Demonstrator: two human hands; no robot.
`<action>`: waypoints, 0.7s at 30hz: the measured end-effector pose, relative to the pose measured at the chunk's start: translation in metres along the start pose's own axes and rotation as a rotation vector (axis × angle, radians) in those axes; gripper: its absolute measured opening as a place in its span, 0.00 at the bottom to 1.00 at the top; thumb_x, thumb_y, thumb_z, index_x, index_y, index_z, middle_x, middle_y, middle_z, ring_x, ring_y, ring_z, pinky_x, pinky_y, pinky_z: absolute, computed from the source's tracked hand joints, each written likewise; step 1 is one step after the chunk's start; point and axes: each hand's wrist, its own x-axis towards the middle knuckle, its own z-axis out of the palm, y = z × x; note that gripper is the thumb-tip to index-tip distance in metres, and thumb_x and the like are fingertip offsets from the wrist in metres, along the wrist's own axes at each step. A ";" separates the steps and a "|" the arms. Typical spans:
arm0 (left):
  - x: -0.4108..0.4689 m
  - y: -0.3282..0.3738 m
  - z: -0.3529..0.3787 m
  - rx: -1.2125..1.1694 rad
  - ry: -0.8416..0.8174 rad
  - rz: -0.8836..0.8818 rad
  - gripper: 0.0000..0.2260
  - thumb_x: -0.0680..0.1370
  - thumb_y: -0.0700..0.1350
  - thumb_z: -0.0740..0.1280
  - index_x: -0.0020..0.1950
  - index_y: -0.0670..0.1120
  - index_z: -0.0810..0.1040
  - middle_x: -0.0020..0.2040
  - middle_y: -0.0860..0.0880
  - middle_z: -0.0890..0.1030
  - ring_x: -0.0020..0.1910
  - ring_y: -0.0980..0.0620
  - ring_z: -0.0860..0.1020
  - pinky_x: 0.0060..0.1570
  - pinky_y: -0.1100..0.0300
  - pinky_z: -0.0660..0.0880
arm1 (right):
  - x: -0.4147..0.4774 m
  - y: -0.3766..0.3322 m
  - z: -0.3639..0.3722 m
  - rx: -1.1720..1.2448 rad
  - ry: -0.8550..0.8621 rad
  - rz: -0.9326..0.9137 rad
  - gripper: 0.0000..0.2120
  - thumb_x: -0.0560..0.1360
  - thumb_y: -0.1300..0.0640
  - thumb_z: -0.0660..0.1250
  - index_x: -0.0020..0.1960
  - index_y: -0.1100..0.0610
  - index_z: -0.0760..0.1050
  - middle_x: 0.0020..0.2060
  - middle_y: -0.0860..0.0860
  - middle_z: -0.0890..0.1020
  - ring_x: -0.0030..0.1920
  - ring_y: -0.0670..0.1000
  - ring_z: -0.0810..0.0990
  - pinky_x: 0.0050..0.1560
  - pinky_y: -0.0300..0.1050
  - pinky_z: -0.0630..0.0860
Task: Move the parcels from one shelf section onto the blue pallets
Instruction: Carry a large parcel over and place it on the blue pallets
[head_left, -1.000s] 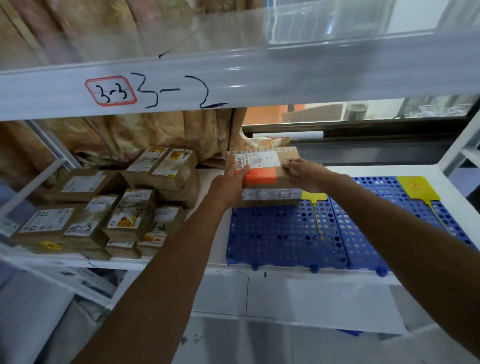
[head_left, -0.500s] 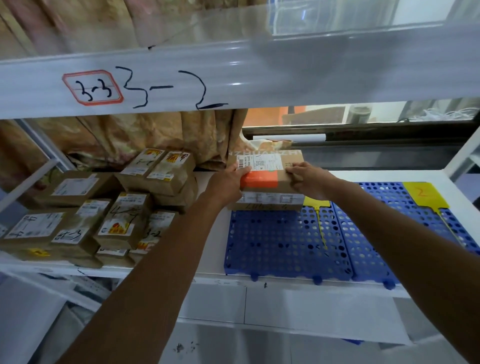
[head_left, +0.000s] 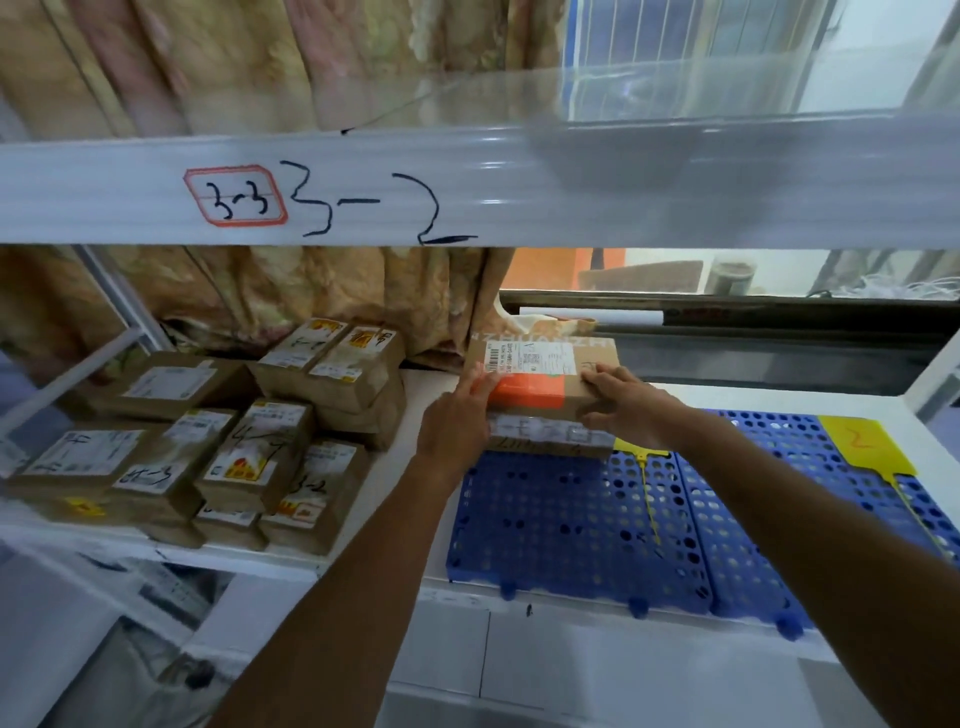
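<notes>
Clasped between both hands at the far edge of the left blue pallet (head_left: 571, 519): an orange-banded parcel (head_left: 540, 382), lying flat on top of a taped brown parcel (head_left: 545, 439). Apparently resting on the far rim of that pallet, though impossible to tell whether fully set down or held just above it. Left hand (head_left: 457, 421) laid against the left end of the orange-banded parcel, fingers nearly straight, pressing and not curling round. Right hand (head_left: 623, 405) wrapped on the right end, thumb on top and fingers spread down the front face, so gripping it. Judging by the sharp corners and flat faces, a stiff cardboard box and not a soft bag; probably light, being carried at arm's length with no visible strain. Likely a little slippery on the glossy tape and the printed label, so better to take hold at the two short ends, on bare cardboard, with even pressure from both sides. Stacked but seemingly not bound together, so may slide one upon the other if tilted; best kept level. Left of the pallet, well apart, a pile of brown parcels (head_left: 208, 447) waiting on the same shelf (head_left: 753, 400); right of the pallet, just beside it, a second blue pallet (head_left: 779, 519) carrying a yellow tag (head_left: 862, 444) marked 2.
</notes>
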 end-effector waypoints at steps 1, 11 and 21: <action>-0.009 0.001 0.001 -0.015 0.019 -0.021 0.28 0.78 0.41 0.65 0.77 0.52 0.63 0.79 0.46 0.61 0.50 0.44 0.81 0.45 0.53 0.78 | -0.002 -0.001 0.001 -0.018 -0.005 0.001 0.38 0.78 0.43 0.66 0.81 0.47 0.49 0.80 0.47 0.48 0.76 0.57 0.60 0.72 0.57 0.63; -0.052 -0.021 -0.062 0.047 -0.121 -0.037 0.37 0.76 0.49 0.68 0.80 0.53 0.53 0.80 0.45 0.55 0.73 0.41 0.66 0.67 0.44 0.69 | -0.036 -0.030 -0.022 -0.117 0.035 0.011 0.46 0.73 0.34 0.66 0.80 0.45 0.43 0.80 0.51 0.49 0.73 0.62 0.64 0.64 0.61 0.71; -0.105 -0.057 -0.174 0.133 -0.025 -0.042 0.30 0.79 0.49 0.63 0.80 0.51 0.56 0.78 0.47 0.61 0.75 0.42 0.64 0.69 0.46 0.67 | -0.087 -0.137 -0.059 -0.131 0.214 -0.172 0.48 0.67 0.26 0.63 0.80 0.43 0.49 0.79 0.46 0.55 0.74 0.56 0.65 0.67 0.59 0.69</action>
